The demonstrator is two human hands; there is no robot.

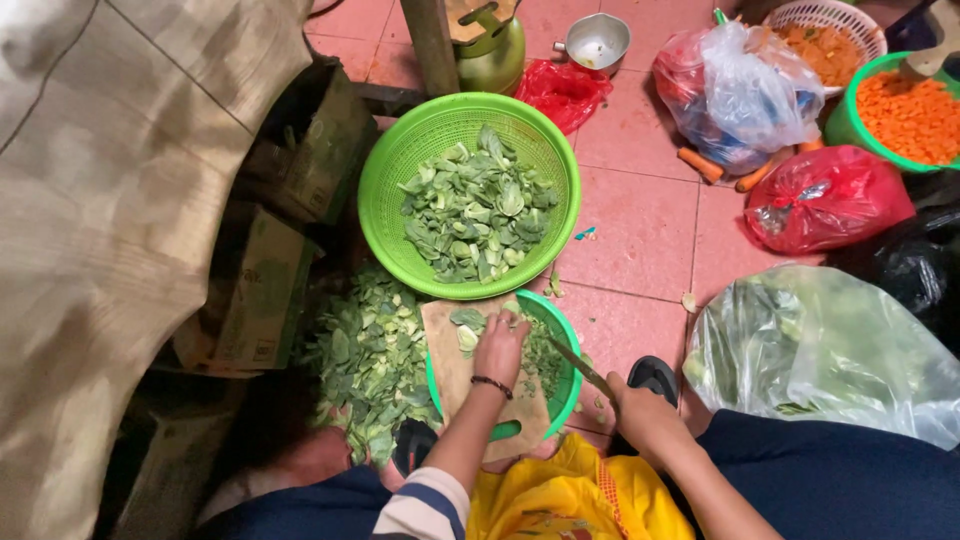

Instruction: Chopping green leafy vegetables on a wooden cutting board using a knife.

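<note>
Near: left hand (500, 345) pins leafy greens (470, 335) on wooden cutting board (447, 372); right hand (640, 405) fisted round knife (580, 367). Far: large green plastic basket (400, 160) roughly half full of cut leaves; trimmings pile (365, 360) left; full clear bag (830, 350) right, judged uncut.

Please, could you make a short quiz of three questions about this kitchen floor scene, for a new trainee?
1. True or false: the right hand holds a knife.
2. What does the left hand press on the wooden cutting board?
3. Which holds chopped carrot: (a) the large green colander, (b) the green basin at the upper right, (c) the red bag?

Key: 1 true. 2 leafy greens. 3 b.
</note>
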